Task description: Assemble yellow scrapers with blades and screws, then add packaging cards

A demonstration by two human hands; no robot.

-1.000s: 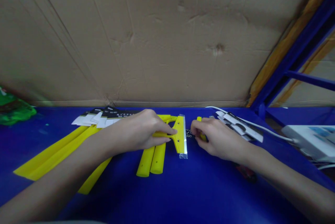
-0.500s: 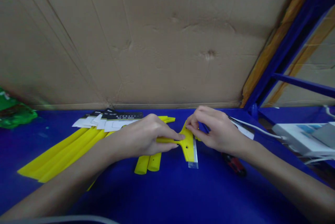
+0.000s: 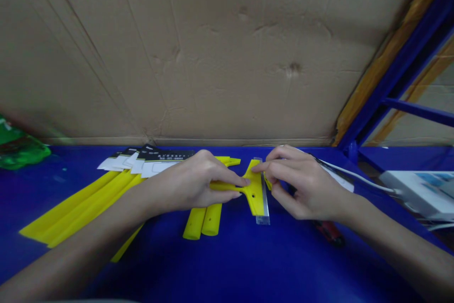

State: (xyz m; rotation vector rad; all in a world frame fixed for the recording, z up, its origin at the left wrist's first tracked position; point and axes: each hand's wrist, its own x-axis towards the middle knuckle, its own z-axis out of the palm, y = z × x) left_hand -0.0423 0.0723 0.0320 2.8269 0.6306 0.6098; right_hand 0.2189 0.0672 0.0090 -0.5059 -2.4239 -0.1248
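Note:
A yellow scraper [image 3: 253,184] with a flat, wide head and a thin metal blade [image 3: 263,219] along its right edge is held just above the blue table. My left hand [image 3: 198,184] pinches its handle between thumb and fingers, close to the head. One small dark hole shows in the near half of the head. My right hand [image 3: 298,180] rests an index fingertip on the head's far half, covering that spot. Its thumb stands apart from the index finger, and the other fingers are curled. A small yellow piece shows beside them, partly hidden.
Two yellow tubular handles [image 3: 203,222] lie under my left hand. Left of them are several long yellow pieces [image 3: 81,206] with black-and-white cards [image 3: 173,156]. A red-and-black tool [image 3: 329,233] lies behind my right wrist. A white box [image 3: 418,192] with a cable stands at right; cardboard [image 3: 227,57] rises behind.
My right hand has loosened its pinch at the scraper's far half; its index finger now rests there and the thumb has come away. My left hand keeps its hold. The view has shifted slightly.

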